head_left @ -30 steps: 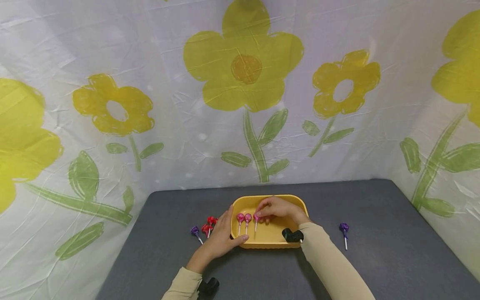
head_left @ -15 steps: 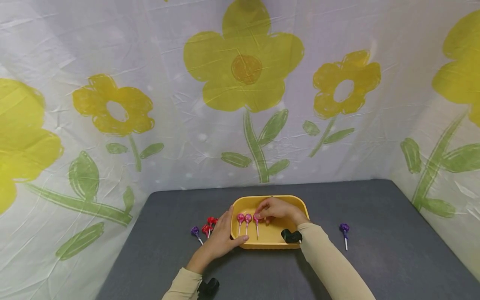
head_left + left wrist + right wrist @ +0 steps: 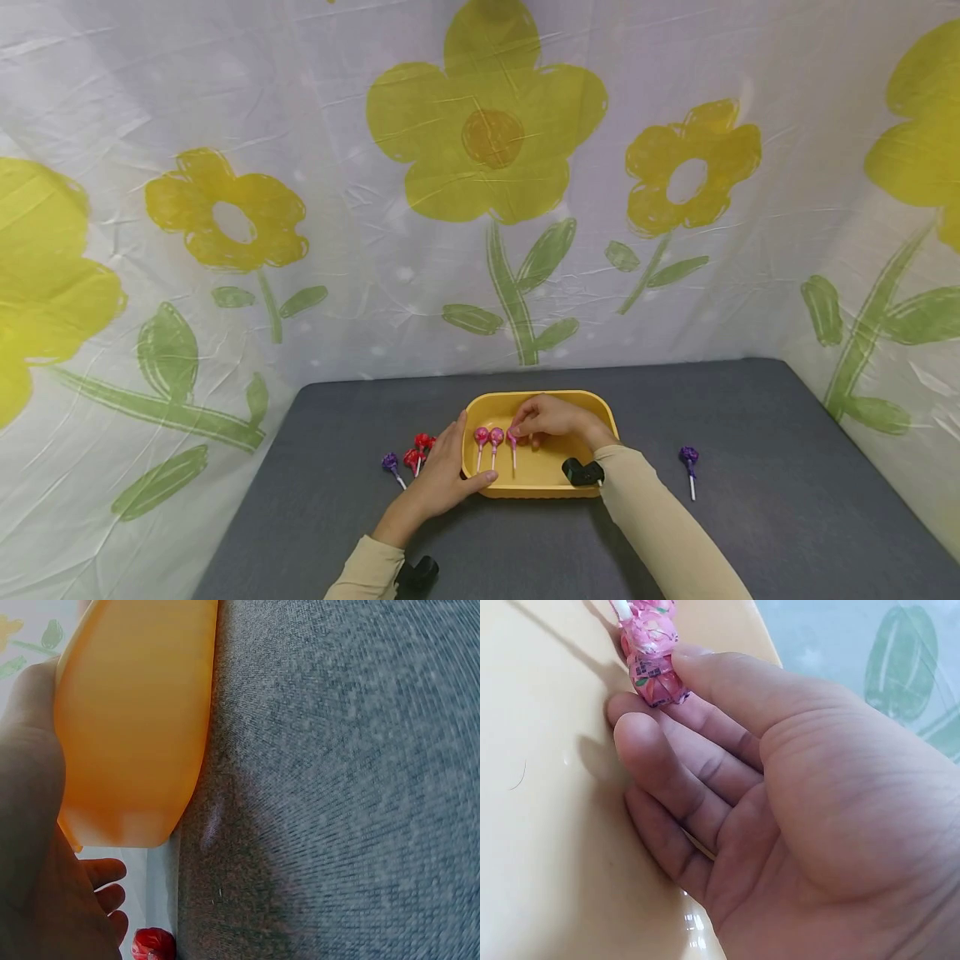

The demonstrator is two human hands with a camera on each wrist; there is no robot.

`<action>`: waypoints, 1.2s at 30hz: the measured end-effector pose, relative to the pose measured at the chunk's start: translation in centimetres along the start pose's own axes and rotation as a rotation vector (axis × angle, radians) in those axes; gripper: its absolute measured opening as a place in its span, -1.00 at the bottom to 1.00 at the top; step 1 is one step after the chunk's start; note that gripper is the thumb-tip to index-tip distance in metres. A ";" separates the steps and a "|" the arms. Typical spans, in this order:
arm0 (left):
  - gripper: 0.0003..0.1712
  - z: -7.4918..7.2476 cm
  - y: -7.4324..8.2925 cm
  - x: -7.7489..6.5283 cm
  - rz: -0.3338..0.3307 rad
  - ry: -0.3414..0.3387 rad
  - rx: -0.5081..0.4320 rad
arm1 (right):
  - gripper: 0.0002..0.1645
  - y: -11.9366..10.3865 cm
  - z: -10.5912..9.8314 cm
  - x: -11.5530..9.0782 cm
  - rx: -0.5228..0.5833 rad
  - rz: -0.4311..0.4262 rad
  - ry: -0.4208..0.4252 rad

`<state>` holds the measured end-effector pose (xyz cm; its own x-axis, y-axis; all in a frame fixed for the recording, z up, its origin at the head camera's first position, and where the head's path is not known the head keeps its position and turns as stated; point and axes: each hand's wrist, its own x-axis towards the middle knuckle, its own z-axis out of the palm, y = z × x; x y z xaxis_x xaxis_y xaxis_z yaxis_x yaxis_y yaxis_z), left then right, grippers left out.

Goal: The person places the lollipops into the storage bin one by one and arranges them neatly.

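In the head view a yellow tray (image 3: 542,475) stands on the dark table. Across its front left corner lies my left hand (image 3: 442,471), fingers stretched along the left side and thumb at the front rim. My right hand (image 3: 557,417) reaches inside and pinches the wrapped head of a pink lollipop (image 3: 651,637) between thumb and fingers. Its white stick points toward the tray's front. Left of it in the tray are two more pink lollipops, one at the far left (image 3: 481,435) and one in between (image 3: 497,436), side by side, heads away from me.
Left of the tray, partly behind the left hand, lie several red lollipops (image 3: 412,458) and a purple lollipop (image 3: 390,461). Another purple lollipop (image 3: 688,456) lies off to the right. A flower-printed cloth (image 3: 375,275) hangs behind the table (image 3: 750,417).
The stick of the pinched pink lollipop has swung slightly to the right since a second ago. Both hands and the tray have stayed nearly still.
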<state>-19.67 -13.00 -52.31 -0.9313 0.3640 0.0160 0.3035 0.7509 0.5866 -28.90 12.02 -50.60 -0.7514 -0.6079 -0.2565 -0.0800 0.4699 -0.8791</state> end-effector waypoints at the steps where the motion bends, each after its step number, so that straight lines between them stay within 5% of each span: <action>1: 0.31 0.0 0.0 0.0 0.000 0.001 -0.001 | -0.76 0.0 0.0 0.0 0.000 0.000 0.000; 36: 0.30 0.0 0.0 0.0 0.005 0.000 -0.014 | -0.81 -0.5 0.3 0.3 -0.099 -0.053 -0.035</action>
<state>-19.62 -13.01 -52.25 -0.9298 0.3676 0.0192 0.3053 0.7411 0.5979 -28.85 11.43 -50.33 -0.7212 -0.6546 -0.2266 -0.1844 0.4967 -0.8481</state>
